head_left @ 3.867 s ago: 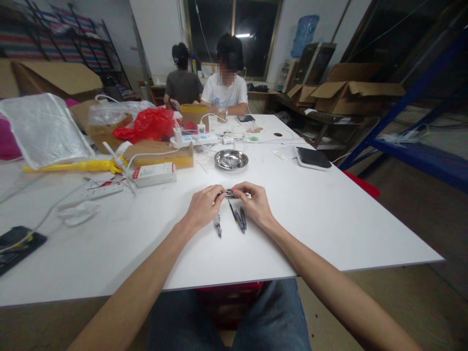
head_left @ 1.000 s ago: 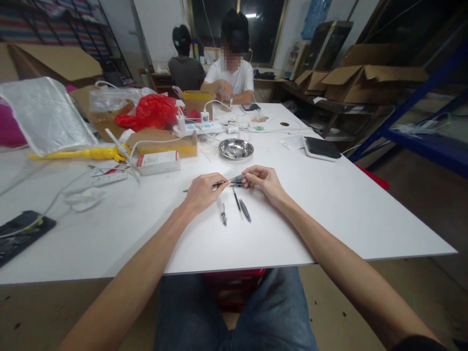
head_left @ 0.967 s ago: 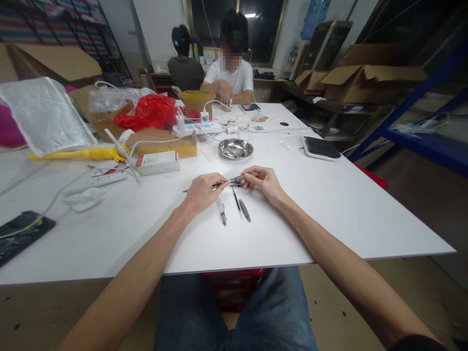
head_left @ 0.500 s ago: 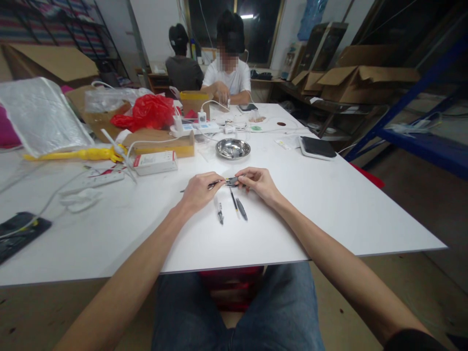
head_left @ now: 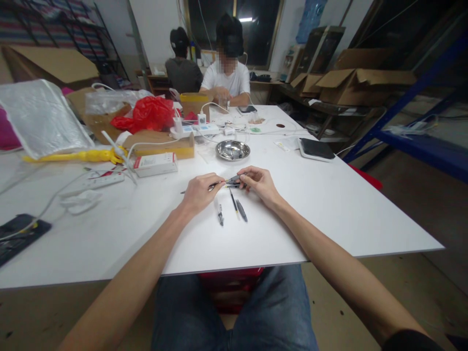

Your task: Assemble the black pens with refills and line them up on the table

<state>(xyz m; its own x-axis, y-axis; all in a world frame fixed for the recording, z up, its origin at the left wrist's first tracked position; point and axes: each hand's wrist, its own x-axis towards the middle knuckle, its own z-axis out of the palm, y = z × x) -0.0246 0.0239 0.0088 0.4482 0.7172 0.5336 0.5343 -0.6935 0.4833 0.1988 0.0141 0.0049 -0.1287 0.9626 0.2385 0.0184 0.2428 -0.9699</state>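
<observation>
My left hand [head_left: 200, 192] is closed in a pinch on a thin, dark pen refill [head_left: 212, 186], one end sticking out to the left behind the fingers. My right hand [head_left: 259, 185] is closed on a grey pen barrel [head_left: 233, 179], its tapered end pointing at my left fingertips. Whether the refill's tip is inside the barrel I cannot make out. Other slim dark parts show beneath the right fingers. On the table below the hands lie a clear pen part [head_left: 220, 215], a loose refill [head_left: 233, 199] and a second grey barrel [head_left: 242, 210].
A shiny metal bowl [head_left: 233, 150] stands beyond my hands. A white and red box [head_left: 155, 164], a power strip [head_left: 197, 129] and a red plastic bag [head_left: 146, 114] are to the left. A black and white device [head_left: 316, 149] lies right. A co-worker [head_left: 226, 80] sits across the table [head_left: 347, 209].
The grey barrel in my right hand has turned and now points more lengthwise toward my left fingertips. My left hand stays nearly in place. The parts on the table lie as before.
</observation>
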